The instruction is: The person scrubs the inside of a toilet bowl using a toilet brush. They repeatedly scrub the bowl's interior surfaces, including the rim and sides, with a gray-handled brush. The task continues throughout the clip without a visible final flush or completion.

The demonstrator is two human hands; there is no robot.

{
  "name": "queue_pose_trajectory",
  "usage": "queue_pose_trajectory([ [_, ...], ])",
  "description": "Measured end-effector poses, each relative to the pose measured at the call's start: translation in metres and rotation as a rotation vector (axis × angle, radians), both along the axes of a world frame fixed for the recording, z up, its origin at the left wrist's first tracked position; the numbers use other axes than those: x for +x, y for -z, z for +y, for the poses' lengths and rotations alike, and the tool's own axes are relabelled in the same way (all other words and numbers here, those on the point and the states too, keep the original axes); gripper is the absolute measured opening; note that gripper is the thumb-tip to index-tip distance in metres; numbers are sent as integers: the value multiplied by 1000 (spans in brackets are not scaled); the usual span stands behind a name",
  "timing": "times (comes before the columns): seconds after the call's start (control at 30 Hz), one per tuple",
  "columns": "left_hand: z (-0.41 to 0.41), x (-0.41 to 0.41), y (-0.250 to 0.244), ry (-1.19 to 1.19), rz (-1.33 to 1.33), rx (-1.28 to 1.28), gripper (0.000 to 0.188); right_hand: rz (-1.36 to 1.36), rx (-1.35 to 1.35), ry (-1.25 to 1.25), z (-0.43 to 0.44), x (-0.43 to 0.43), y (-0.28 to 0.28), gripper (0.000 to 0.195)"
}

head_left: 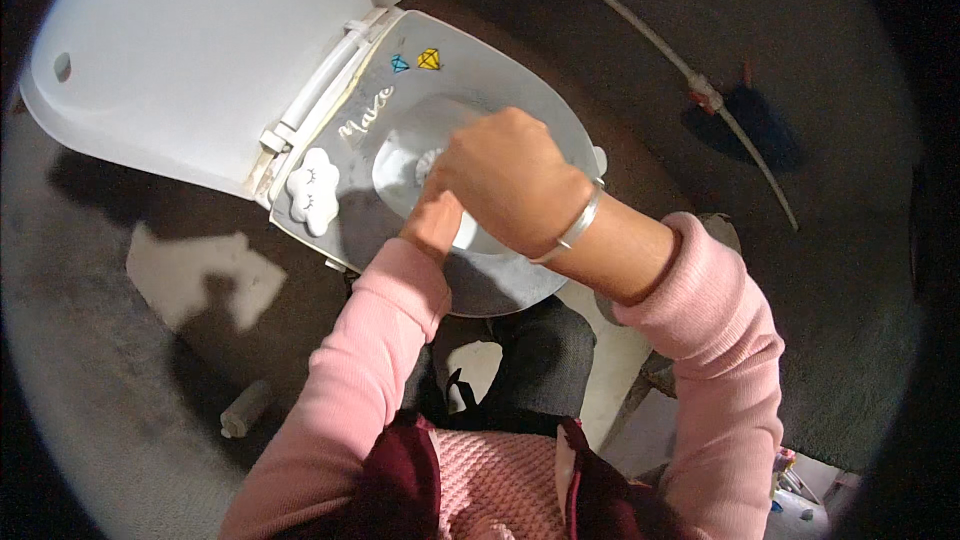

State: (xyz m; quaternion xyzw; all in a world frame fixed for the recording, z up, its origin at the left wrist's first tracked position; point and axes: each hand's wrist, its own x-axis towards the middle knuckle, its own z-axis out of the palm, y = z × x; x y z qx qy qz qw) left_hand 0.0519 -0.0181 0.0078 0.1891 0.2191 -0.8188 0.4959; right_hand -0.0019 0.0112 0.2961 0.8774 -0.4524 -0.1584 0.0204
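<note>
My right hand (517,176) hangs palm-down over an oval white vessel (510,292) with curled fingers. A silver bracelet (574,229) circles its wrist. My left hand (435,221) touches it from the left and is mostly covered by it. Whatever lies between the hands is hidden. Below them a pale, ridged round piece (426,165) shows at the vessel's bottom. A hinged white lid (195,60) stands raised at the upper left. A white cloud with closed eyes (313,191), pale lettering (366,116) and blue and yellow gem shapes (428,59) decorate the grey area near the hinge.
A thin hose (630,11) with a red valve (703,99) runs down the right, near a dark blue object (757,127). A pale bottle-like object (246,409) lies at lower left. My dark-trousered legs (547,360) are before the vessel. Small items (799,499) are at lower right.
</note>
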Motion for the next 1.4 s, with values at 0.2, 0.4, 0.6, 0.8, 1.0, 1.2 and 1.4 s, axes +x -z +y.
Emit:
queue_pose_trajectory([
  [0.2, -48, 13, 8, 108, -395, -47, 10, 95, -65, -45, 10, 4, 1, 10],
  [0.4, -13, 8, -21, 17, -394, 143, 16, -394, -359, -128, -50, -17, -13, 28],
  [0.6, -12, -4, -46, 29, -108, 244, 14, -1230, -199, 154, -76, 1, 2, 41],
  [0.8, -23, 25, -59, 542, -301, -360, 9, -1820, -162, 351, -17, -48, 26, 35],
  [1.0, -17, 51, -101, 364, -1382, -659, 13, -2311, -637, 354, 30, -96, 31, 41],
  [1.2, -11, 23, -117, 370, -1622, -1370, 37, -2158, -600, 323, 44, -97, 43, 41],
  [1.4, 1, -31, -62, 632, -1659, -1683, 28, -1874, -594, 125, 66, -77, 34, 34],
])
